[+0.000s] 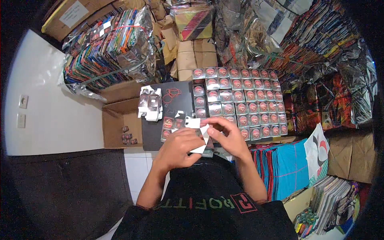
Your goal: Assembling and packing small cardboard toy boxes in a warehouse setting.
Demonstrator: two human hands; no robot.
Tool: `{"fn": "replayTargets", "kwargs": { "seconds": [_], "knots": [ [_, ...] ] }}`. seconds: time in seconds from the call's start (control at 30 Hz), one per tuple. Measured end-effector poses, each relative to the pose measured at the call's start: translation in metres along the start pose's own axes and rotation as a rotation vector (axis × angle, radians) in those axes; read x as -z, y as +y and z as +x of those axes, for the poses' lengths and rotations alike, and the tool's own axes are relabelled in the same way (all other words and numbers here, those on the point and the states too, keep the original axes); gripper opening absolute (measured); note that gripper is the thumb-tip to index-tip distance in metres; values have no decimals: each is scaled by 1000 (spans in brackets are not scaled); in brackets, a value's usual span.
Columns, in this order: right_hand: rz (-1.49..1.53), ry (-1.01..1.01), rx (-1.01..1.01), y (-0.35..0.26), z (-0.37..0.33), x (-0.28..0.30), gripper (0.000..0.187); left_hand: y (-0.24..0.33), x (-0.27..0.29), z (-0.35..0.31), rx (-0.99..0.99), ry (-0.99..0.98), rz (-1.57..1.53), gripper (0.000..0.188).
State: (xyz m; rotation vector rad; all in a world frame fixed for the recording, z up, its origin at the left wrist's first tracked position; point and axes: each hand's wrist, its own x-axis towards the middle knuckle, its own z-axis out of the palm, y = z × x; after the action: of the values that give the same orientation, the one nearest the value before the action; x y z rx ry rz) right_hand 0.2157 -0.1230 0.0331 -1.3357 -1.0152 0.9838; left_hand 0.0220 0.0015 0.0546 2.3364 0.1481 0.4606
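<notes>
Close in front of my body, my left hand (181, 147) and my right hand (229, 138) hold a small folding carton between them. The carton's white inner flaps (205, 133) stick out at several angles; its body is mostly hidden by my fingers. My left fingers curl round it from the left, and my right thumb and fingers pinch its right side. Beside my left hand lie a few small dark boxes with red round labels (168, 122). Farther off to the left is a pile of flattened dark-and-white cartons (150, 102).
Rows of small boxed items with red round labels (241, 108) cover the dark tabletop's (179, 85) right side. Red rubber bands (171, 95) lie on it. An open cardboard box (120, 120) stands left, holding a few small boxes. Wrapped stacks (108, 44) and blue folded cloth (282, 166) surround it.
</notes>
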Motion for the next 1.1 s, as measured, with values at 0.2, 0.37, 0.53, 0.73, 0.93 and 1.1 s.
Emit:
{"fn": "replayTargets", "kwargs": {
  "seconds": [0.2, 0.37, 0.53, 0.73, 0.93, 1.1],
  "knots": [
    [62, 195, -127, 7, -3, 0, 21, -3, -5, -4, -5, 166, 78, 41],
    [153, 338, -146, 14, -5, 8, 21, -1, -3, -8, 120, 525, 208, 79],
    [374, 441, -134, 12, -4, 1, 37, -17, -14, -18, 425, 550, -177, 115],
    [481, 303, -170, 13, -8, -7, 64, -12, -20, -8, 421, 399, -151, 130],
    [416, 141, -124, 19, -12, -12, 61, -16, -20, -7, 456, 357, -262, 109],
    [335, 215, -235, 15, -7, -14, 28, -19, -12, -6, 203, 276, -96, 76]
  ]
}}
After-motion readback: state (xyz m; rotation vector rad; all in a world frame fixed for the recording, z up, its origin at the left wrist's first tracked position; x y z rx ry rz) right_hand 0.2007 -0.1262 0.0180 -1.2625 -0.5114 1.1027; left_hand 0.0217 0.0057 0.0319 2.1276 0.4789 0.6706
